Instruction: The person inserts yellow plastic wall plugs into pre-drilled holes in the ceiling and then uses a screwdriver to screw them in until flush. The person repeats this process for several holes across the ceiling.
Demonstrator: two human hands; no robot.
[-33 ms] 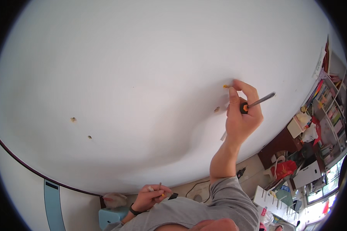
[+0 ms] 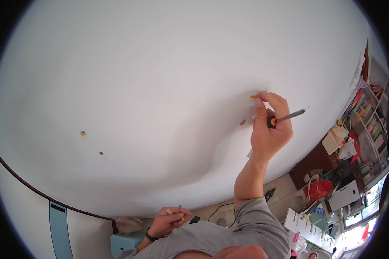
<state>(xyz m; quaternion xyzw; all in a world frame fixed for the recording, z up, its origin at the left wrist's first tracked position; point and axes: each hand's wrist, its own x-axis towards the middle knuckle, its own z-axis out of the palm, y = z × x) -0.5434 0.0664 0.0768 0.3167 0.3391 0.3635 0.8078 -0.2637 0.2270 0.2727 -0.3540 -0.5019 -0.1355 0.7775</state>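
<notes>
Right hand [image 2: 270, 127]: my fingers pinch a yellow plug [image 2: 253, 96] at the white wall [image 2: 160, 86], screwdriver [image 2: 285, 117] clasped in the palm (shaft pointing right) | left hand [image 2: 170, 220]: low by my waist, closed on small screws [image 2: 180, 210] | wall: three small holes [image 2: 82, 134].

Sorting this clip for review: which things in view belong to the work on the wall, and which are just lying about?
In the work:
right hand holding a screwdriver
yellow plug at its fingertips
wall with holes
left hand holding small fixings

Lying about:
shelves
red bag
blue stool
</notes>
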